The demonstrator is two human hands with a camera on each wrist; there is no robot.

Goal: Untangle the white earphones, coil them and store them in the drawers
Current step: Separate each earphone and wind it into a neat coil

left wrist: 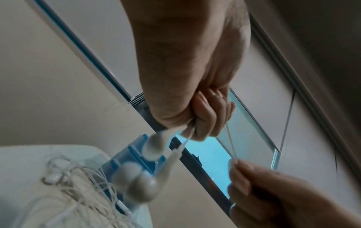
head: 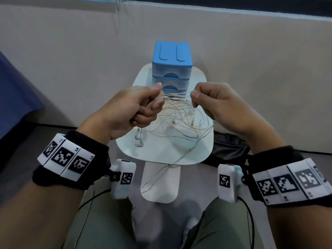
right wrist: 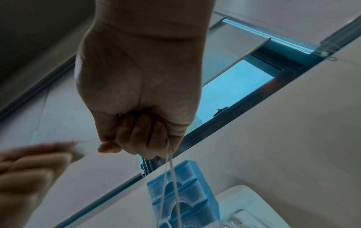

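Note:
A tangle of white earphones [head: 179, 121] lies on a small white table [head: 161, 155], with loops hanging over its near edge. My left hand [head: 142, 106] is curled round a bunch of the cords, and two earbuds [head: 138, 139] dangle below it; they show blurred in the left wrist view as earbuds [left wrist: 148, 172]. My right hand [head: 206, 99] pinches a cord stretched from the left hand, and cords [right wrist: 171, 169] hang down from it. Both hands are raised above the table. A blue three-drawer unit [head: 172, 69] stands behind them, drawers closed.
A white stool or lower shelf [head: 161, 184] sits under the table's near edge. A black bag [head: 228, 146] lies on the floor at the right. A beige wall runs behind, and a dark blue fabric [head: 16, 97] is at the left. My knees are below.

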